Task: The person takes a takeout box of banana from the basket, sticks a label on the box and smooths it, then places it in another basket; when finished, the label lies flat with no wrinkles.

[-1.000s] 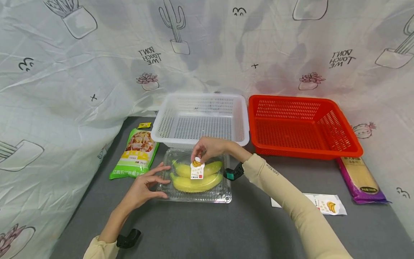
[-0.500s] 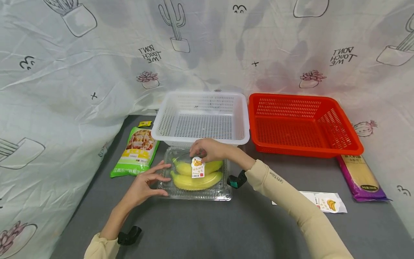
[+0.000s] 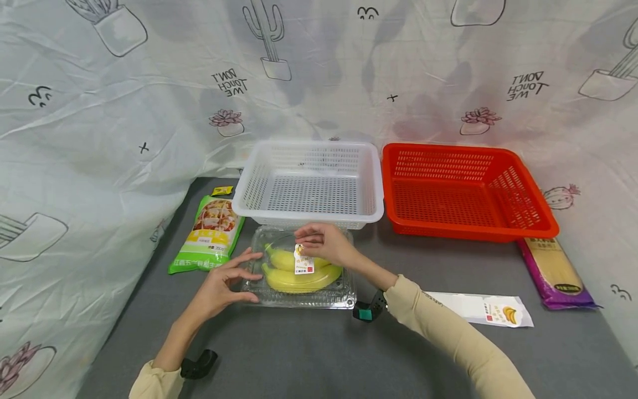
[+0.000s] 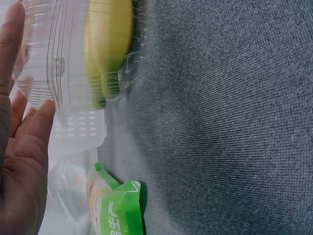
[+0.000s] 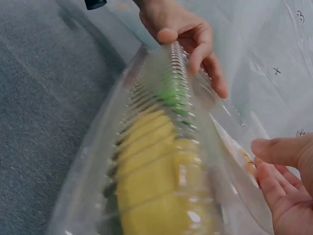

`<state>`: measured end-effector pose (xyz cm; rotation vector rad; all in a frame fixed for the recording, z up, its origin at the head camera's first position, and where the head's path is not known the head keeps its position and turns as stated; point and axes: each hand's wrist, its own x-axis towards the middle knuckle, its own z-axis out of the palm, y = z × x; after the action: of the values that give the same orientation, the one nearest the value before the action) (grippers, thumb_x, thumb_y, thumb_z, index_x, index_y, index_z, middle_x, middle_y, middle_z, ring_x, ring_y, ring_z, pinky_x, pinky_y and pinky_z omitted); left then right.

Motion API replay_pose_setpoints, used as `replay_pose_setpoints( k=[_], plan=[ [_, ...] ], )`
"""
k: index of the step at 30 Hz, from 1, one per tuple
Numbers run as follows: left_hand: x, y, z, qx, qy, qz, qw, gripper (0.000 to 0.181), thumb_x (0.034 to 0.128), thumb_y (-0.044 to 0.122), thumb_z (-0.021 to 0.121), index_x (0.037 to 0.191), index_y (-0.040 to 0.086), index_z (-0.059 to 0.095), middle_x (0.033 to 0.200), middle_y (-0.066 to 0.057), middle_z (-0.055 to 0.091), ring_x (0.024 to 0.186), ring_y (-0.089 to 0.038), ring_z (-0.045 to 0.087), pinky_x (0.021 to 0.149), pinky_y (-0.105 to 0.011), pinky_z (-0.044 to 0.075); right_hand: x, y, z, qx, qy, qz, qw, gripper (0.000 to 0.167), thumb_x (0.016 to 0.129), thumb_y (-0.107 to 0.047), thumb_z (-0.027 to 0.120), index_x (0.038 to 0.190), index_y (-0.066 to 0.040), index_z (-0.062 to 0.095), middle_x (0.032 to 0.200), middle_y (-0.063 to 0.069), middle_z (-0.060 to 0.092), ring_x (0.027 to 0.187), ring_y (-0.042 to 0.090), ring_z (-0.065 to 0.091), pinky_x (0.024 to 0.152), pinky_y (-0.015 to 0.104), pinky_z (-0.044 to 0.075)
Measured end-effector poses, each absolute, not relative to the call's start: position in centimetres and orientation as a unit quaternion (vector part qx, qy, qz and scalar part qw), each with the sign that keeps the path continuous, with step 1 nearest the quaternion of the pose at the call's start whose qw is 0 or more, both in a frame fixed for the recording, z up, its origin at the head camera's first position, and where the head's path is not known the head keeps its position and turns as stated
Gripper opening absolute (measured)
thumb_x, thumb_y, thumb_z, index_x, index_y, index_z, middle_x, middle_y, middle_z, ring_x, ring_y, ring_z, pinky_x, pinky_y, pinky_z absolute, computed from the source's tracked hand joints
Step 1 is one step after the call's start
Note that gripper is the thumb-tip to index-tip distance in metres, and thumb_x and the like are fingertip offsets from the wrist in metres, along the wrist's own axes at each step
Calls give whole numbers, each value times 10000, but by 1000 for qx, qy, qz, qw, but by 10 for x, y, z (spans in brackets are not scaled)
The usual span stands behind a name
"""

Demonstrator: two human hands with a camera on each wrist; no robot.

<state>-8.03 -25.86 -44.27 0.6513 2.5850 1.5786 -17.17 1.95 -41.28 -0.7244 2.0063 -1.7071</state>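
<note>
A clear plastic box (image 3: 319,302) with yellow bananas (image 3: 299,282) inside lies closed on the grey table. A white label (image 3: 304,266) with a banana picture is on its lid. My left hand (image 3: 221,288) rests at the box's left side, thumb and fingers spread and fingertips touching it; the left wrist view shows this hand (image 4: 24,166) against the ribbed wall. Over the lid, my right hand (image 3: 326,244) touches the label's upper part with extended fingers, partly covering it. In the right wrist view the fingers of that hand (image 5: 288,191) lie against the label.
Behind the box stand a white basket (image 3: 309,213) and a red basket (image 3: 468,230). A green food bag (image 3: 211,235) and small yellow packet (image 3: 222,190) lie at left. At right are a banana label strip (image 3: 478,308) and a purple-edged package (image 3: 560,274).
My right hand has shifted slightly right, its fingers going from pinching the label's top to lying extended over it. The right forearm has moved nearer, uncovering more of the strip. My left hand stays put.
</note>
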Motion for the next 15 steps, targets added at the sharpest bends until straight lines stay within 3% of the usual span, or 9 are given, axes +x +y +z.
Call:
replay_pose_setpoints(
  k=[15],
  plan=[
    [-80, -258, -446, 207, 828, 522, 17, 408, 648, 52, 846, 1019, -57, 713, 1400, -149, 495, 1423, -142, 243, 948, -161, 408, -148, 26, -415, -276, 704, -613, 232, 422, 806, 120, 690, 1205, 128, 551, 1212, 270, 589, 1105, 328, 606, 871, 262, 508]
  ],
)
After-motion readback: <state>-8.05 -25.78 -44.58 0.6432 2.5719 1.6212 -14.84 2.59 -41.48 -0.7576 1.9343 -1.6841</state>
